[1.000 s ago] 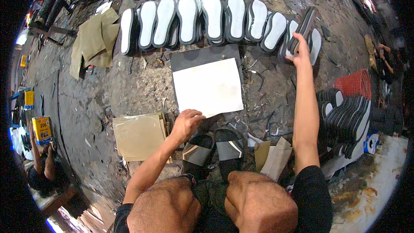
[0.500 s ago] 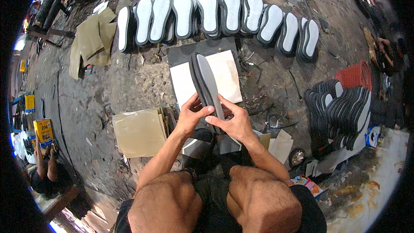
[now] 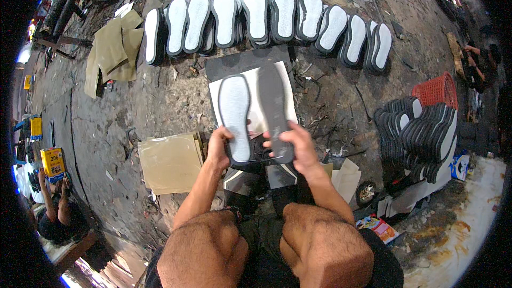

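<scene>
Side by side in front of me are two shoe soles, their toe ends pointing away. My left hand [image 3: 217, 148] grips one by its near end; this shoe sole [image 3: 234, 109] has a white face up and a dark rim. The other, a dark grey shoe sole [image 3: 273, 101], is in my right hand [image 3: 300, 146], whose thumb lies on top while the fingers curl beneath. Both are held above a pale sheet [image 3: 291, 109] lying on a black board [image 3: 226, 65]. Slight blur softens the right-hand sole and fingers.
An arc of stacked white-faced soles [image 3: 255, 16] spans the far floor. More dark soles [image 3: 429, 133] are piled at right by a red basket [image 3: 434, 92]. Tan sheets [image 3: 169, 164] lie left of my hands, others [image 3: 112, 48] farther off. Another person's arms [image 3: 56, 202] show at far left.
The two soles, pressed together and tilted on edge before, are now apart. My left hand has taken the white-faced one leftward; the dark one has turned flat in my right hand.
</scene>
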Demonstrator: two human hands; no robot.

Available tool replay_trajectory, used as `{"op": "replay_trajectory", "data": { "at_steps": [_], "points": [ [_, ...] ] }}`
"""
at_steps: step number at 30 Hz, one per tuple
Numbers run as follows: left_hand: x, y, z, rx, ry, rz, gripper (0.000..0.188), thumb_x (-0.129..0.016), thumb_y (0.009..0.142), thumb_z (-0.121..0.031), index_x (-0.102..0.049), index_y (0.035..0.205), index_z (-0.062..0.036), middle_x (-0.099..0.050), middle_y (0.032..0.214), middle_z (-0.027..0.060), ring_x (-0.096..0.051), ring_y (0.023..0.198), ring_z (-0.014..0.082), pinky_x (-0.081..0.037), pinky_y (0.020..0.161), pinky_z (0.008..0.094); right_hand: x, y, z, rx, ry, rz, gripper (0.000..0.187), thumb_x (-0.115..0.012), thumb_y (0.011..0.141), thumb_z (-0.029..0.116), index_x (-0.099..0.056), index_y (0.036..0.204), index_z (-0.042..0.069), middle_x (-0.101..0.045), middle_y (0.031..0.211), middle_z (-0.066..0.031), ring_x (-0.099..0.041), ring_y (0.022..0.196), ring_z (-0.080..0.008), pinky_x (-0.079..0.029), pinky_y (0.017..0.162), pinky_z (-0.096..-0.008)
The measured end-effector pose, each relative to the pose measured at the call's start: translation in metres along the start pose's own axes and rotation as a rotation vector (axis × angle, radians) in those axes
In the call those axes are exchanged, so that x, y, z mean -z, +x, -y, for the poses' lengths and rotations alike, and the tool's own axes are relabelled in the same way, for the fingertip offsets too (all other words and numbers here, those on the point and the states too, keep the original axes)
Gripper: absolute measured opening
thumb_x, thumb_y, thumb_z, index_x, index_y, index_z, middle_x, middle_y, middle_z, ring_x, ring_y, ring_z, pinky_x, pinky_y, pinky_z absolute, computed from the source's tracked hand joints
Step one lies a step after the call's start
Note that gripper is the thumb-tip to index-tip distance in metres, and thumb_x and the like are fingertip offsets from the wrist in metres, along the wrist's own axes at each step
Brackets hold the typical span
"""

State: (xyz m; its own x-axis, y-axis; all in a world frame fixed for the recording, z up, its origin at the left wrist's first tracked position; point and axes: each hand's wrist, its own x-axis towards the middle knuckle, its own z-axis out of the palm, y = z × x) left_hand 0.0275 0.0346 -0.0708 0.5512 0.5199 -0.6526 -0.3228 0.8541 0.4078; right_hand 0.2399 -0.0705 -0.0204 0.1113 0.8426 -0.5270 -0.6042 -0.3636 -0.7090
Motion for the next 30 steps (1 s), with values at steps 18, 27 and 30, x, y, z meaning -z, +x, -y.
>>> {"op": "replay_trajectory", "data": {
  "at_steps": [18,27,30],
  "points": [
    [-0.053,0.011,0.034,-0.159,0.331,0.246,0.089,-0.077,0.090,-0.044,-0.028,0.158,-0.0151,-0.052,0.137,0.0157,-0.055,0.123,0.0309,-0.045,0.106,0.0554,0.044,-0.036,0.013,0.988,-1.286,-0.210,0.054,-0.073,0.089,0.009,-0.054,0.139,0.003,-0.061,0.138,-0.0192,-0.061,0.126,-0.0290,-0.048,0.106,-0.0383],
    [-0.002,0.101,-0.042,-0.416,1.886,0.262,0.036,-0.068,0.081,-0.012,-0.073,0.117,-0.0125,-0.074,0.098,0.0161,-0.071,0.091,0.0355,-0.057,0.083,0.0439,0.086,-0.037,0.106,1.017,-0.501,-0.818,0.041,-0.065,0.097,0.002,-0.057,0.137,-0.003,-0.060,0.135,-0.0142,-0.062,0.109,-0.0182,-0.056,0.090,-0.0326],
    [-0.011,0.123,-0.102,-0.565,1.786,0.186,0.034,-0.064,0.079,-0.008,-0.079,0.109,-0.0145,-0.076,0.090,0.0159,-0.074,0.081,0.0295,-0.058,0.076,0.0401,0.085,-0.037,0.104,0.952,-0.318,-0.747,0.046,-0.064,0.096,0.001,-0.054,0.140,-0.001,-0.054,0.139,-0.0172,-0.061,0.111,-0.0206,-0.066,0.077,-0.0376]
  ]
}}
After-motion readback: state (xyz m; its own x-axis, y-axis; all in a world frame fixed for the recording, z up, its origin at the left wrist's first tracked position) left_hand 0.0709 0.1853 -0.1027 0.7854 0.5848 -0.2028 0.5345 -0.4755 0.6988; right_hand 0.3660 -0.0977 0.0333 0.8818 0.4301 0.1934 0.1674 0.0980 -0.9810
